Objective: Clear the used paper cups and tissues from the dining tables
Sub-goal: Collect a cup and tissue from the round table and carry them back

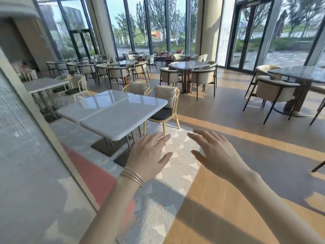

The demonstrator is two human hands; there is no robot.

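**While both hands hover open, the dining tables lie ahead**

Where the view begins at far left, a frosted, ribbed glass partition runs in a pale frame. Next come two square white tables, their glossy, stone-like tops round-cornered and pushed edge to edge on flat dark metal feet. Behind them stand two pale wooden chairs with hooped backs, each bearing one cream cushion.

The left hand hangs palm down over a grey-and-white rug woven in triangles. Its fingers are straight and spread, grasping nothing. Thin metal bangles ring the wrist. Just beside it the right hand is equally released, fingers splayed above the warm plank floor.

Farther back at centre, one veined marble table is ringed by padded tub chairs. At right stands one dark table with a glossy top. Whether cups or tissues lie on the distant tables is too blurred to tell.
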